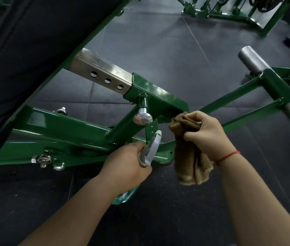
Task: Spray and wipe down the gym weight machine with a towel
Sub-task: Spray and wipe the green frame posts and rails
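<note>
Right grip (206, 134) holds the bunched brown towel (190, 157) against the green machine frame (155, 96), at 3 o'clock of the pull-pin (143, 118). Left grip (128, 162) is wrapped round the spray bottle (152, 148). Advised: wipe firmly along the tube, into welds.

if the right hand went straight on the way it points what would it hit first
The right hand points up-left, and its towel seems to touch the end of the green frame tube, so that tube comes first; depth is unclear.
</note>
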The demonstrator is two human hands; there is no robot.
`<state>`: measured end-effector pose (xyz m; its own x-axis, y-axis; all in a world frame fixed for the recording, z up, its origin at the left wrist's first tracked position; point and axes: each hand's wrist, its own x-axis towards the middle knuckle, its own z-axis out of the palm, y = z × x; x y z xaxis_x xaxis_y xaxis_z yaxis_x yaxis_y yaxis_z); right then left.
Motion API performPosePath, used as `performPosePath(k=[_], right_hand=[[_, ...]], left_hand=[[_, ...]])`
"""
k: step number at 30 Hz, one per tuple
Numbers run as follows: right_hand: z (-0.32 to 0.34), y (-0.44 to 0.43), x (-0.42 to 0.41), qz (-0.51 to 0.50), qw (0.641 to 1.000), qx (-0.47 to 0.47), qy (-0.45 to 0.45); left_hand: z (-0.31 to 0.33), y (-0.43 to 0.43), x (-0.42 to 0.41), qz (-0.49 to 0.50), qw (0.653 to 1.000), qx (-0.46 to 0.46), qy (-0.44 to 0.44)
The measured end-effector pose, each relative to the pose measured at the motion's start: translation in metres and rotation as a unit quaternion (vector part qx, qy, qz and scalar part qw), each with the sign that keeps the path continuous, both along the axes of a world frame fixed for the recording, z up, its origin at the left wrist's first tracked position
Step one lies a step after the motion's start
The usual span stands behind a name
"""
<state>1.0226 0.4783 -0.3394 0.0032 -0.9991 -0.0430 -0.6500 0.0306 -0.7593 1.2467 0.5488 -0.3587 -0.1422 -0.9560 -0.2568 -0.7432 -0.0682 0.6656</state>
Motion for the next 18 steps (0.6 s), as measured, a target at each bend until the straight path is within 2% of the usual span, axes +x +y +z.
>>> performPosePath(k=[3,6,9,10,11,14,18], right_hand=[[-0.002,-0.001,0.011,0.026,0.994,0.079,0.064],[-0.029,0.001,0.032,-0.006,0.991,0.049,0.126],[-0.046,-0.001,0.055,-0.039,0.998,-0.035,0.041],[-0.056,-0.005,0.061,-0.032,0.997,-0.053,0.039],[-0.068,-0.011,0.065,-0.023,0.996,-0.053,0.069],[-0.098,-0.016,0.074,0.000,0.975,0.053,0.214],[-0.113,-0.001,0.081,0.015,0.965,0.036,0.258]], left_hand=[[-0.002,-0.002,0.007,-0.010,0.999,0.022,-0.035],[-0.003,-0.004,0.013,-0.012,0.998,0.035,-0.057],[-0.001,-0.006,0.015,-0.008,0.997,0.043,-0.056],[-0.001,-0.006,0.016,-0.009,0.997,0.044,-0.057],[-0.001,-0.007,0.016,-0.009,0.997,0.044,-0.058],[-0.001,-0.006,0.017,-0.007,0.997,0.046,-0.056],[-0.002,-0.009,0.017,-0.019,0.996,0.048,-0.069]])
